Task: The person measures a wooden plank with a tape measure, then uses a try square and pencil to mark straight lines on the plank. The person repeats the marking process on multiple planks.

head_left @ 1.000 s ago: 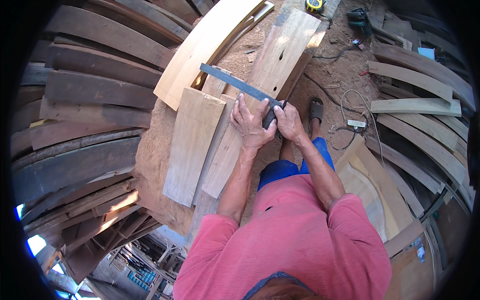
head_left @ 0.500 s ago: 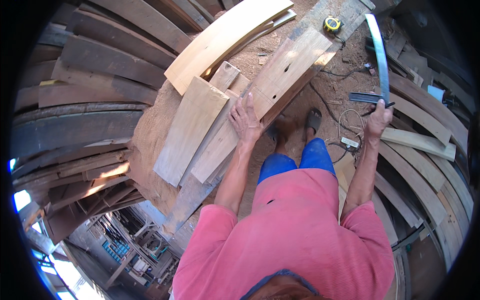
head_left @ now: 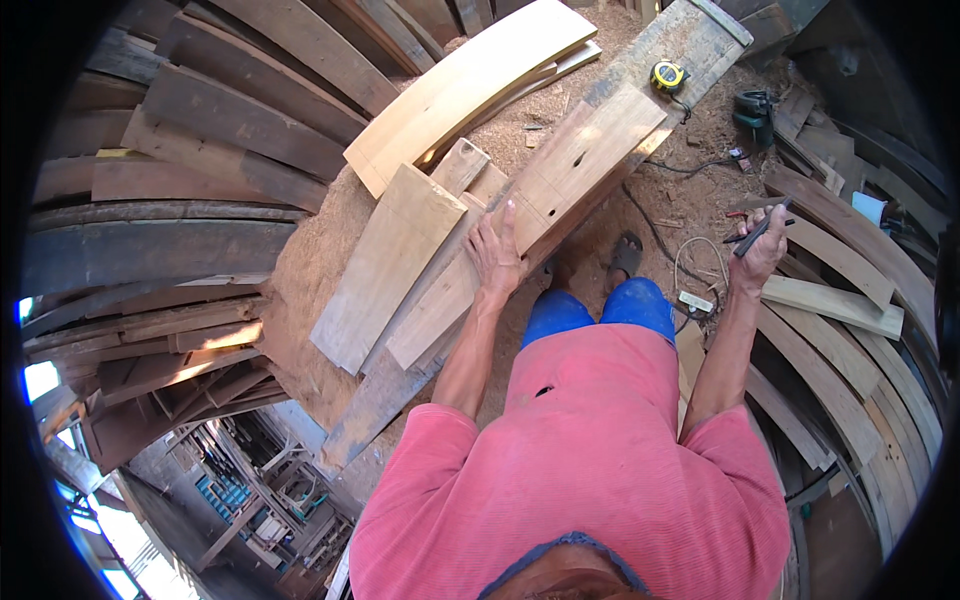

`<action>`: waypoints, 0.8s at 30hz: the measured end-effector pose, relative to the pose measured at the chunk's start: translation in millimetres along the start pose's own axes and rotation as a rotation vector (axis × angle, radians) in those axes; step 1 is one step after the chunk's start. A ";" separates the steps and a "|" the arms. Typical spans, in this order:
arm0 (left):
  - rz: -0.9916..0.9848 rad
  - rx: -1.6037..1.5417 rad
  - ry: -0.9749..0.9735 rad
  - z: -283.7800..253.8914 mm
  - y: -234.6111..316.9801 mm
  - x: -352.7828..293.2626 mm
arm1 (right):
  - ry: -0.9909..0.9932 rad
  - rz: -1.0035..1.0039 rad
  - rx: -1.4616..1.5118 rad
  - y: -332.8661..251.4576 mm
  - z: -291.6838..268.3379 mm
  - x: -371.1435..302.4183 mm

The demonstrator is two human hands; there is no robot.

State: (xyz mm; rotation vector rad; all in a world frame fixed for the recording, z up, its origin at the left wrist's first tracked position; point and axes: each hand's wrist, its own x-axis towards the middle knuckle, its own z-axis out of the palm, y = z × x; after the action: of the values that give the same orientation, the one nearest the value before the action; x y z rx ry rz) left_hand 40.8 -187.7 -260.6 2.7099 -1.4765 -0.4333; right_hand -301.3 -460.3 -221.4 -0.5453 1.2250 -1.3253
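My left hand (head_left: 493, 250) rests flat on a long wooden board (head_left: 590, 150), fingers spread, pressing it from above. Two dark holes and faint marked lines show on that board's face. Off to the right, my right hand (head_left: 762, 248) is raised and closed around the dark handle of a try square (head_left: 752, 238). Its metal blade is hardly visible from this angle. A thin dark marking tool, like a pen or pencil, also pokes out of the same hand. Beside my left hand lies a shorter pale board (head_left: 390, 265), with small offcuts (head_left: 462, 165) near its far end.
A yellow tape measure (head_left: 668, 76) sits on the worn plank (head_left: 705, 45) at the far end. A curved pale board (head_left: 470, 85) lies beyond. Dark green power tool (head_left: 753, 108), cables and a white power strip (head_left: 696, 302) are at right. Sawdust and stacked planks (head_left: 200, 245) surround me.
My right hand has turned the try square, so its long blade no longer stands out upward. The green power tool behind is now more visible. My left hand stays on the board.
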 end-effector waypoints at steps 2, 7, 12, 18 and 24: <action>0.073 -0.064 -0.022 -10.4 -10.9 2.4 | 0.003 -0.011 -0.106 14.9 -3.8 -7.5; -0.015 -0.437 -0.400 -84.7 -36.0 25.0 | -0.103 -0.042 -0.321 44.3 8.5 -37.5; 0.002 -0.394 -0.151 -58.7 -76.9 45.7 | -0.102 0.103 -0.429 75.8 47.3 -86.5; -0.142 -0.356 -0.384 -46.8 -89.5 83.5 | -0.183 0.216 -0.604 132.1 65.0 -138.2; -0.129 -0.485 -0.370 -27.1 -86.3 54.5 | -0.290 0.099 -0.937 156.4 108.5 -198.4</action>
State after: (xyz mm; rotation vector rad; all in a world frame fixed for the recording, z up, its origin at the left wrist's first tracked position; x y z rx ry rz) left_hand 146.4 -188.2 -260.3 2.4172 -1.0630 -1.1788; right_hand -99.6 -275.9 -251.6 -1.2623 1.5595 -0.4909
